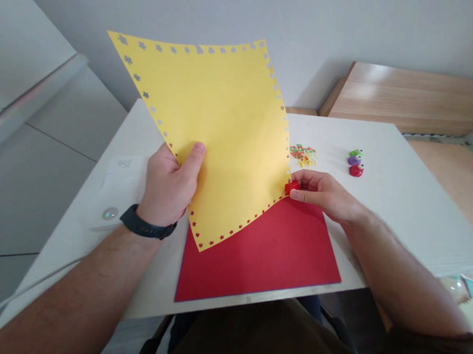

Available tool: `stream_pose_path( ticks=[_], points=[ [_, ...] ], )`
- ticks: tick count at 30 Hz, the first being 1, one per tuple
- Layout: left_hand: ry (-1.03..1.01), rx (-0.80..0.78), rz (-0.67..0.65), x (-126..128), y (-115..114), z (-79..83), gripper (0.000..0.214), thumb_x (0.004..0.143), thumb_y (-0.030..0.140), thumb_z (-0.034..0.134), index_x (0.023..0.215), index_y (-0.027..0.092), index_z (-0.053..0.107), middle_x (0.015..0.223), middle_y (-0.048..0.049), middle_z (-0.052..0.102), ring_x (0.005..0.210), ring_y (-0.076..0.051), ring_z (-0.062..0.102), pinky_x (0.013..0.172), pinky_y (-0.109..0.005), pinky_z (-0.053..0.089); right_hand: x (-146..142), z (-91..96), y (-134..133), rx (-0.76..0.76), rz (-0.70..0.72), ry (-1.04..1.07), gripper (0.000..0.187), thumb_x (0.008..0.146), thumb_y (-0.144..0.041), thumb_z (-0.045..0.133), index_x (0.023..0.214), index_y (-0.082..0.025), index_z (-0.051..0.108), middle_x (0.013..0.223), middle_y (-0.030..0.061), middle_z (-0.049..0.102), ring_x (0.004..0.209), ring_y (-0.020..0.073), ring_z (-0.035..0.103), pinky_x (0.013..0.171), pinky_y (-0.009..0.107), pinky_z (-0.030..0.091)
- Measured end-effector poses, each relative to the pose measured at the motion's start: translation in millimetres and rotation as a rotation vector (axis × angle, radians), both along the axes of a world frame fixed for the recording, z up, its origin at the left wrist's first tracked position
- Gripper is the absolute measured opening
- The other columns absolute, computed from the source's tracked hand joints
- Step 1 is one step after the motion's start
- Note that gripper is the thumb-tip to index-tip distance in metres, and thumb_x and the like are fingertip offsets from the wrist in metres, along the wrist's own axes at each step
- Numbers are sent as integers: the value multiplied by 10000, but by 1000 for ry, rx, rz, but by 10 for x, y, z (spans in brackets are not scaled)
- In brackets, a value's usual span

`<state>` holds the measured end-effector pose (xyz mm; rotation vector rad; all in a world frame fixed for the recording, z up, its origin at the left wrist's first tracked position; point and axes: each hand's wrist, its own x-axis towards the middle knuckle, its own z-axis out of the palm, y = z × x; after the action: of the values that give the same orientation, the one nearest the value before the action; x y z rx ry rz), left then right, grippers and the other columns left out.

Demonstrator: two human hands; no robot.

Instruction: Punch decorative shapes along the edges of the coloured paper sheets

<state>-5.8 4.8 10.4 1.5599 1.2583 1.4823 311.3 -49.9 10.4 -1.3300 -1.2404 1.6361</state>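
Observation:
A yellow sheet of paper [228, 108] is held up and slightly curved above the table, with small stars, hearts and other shapes cut along its edges. My left hand [173, 180] grips its left side, thumb across the front and fingers behind. At the lower right corner of the sheet, my right hand [320, 191] pinches a small red craft punch [292, 188], which sits on the paper's edge. Beneath lies a red sheet of paper [265, 265], flat on the table, with a thin blue-purple edge showing under it.
Several punched-out bits of paper [303, 155] lie in a pile behind my right hand. Three small punches in green, purple and red [355, 163] stand farther right on the white table [389, 211]. A white device [116, 188] with a cable is at the left. A wooden board [410, 96] stands at the back right.

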Motion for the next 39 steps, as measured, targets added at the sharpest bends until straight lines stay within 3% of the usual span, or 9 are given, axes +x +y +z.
stream_pose_path(
  ticks=[4,8,11,19,26,35,39],
  points=[
    [-24,36,-9,-7,4,-22,297,1016,399,758,1240,204,778,1378,-54,775,1256,-259,731,1159,-445,574,-22,18,-1,8,-10,-4,380,804,-413,947,1073,-217,764,1034,61,805,867,207,737,772,342,591],
    [2,8,-1,-15,0,-20,236,1014,414,751,1168,240,792,1356,-15,784,1287,-272,725,1172,-469,572,-33,25,-5,17,-7,-2,371,809,-415,940,1061,-215,757,1025,58,801,861,204,733,770,339,585],
    [0,9,3,-11,-2,-22,253,1012,413,756,1212,262,791,1337,0,793,1269,-266,737,1162,-448,584,-38,24,-6,26,-2,-11,365,817,-421,930,1055,-209,751,997,55,791,859,207,730,773,342,583],
    [-10,70,0,-12,23,-57,259,1021,357,758,1182,159,803,1352,-98,784,1239,-256,743,1164,-438,567,-43,24,-5,42,9,-27,364,804,-411,933,1027,-201,736,946,42,766,846,204,716,779,348,583],
    [2,85,15,-25,30,-77,295,1014,332,762,1270,186,790,1303,-86,805,1232,-259,751,1145,-427,580,-63,36,-6,63,-7,-46,363,787,-423,938,983,-202,728,945,45,775,808,192,699,732,330,566],
    [33,124,23,-36,60,-77,283,1020,301,751,1283,206,799,1327,-56,801,1232,-251,758,1084,-391,618,-41,-11,5,84,-32,-50,360,786,-398,940,1005,-203,731,980,44,780,848,194,711,773,331,567],
    [62,136,48,-61,64,-92,320,1015,323,759,1313,207,781,1333,-56,798,1235,-253,751,1128,-412,590,-30,-16,5,81,-30,-56,373,786,-402,942,1019,-200,733,995,52,791,855,200,722,792,342,574]
  ],
)
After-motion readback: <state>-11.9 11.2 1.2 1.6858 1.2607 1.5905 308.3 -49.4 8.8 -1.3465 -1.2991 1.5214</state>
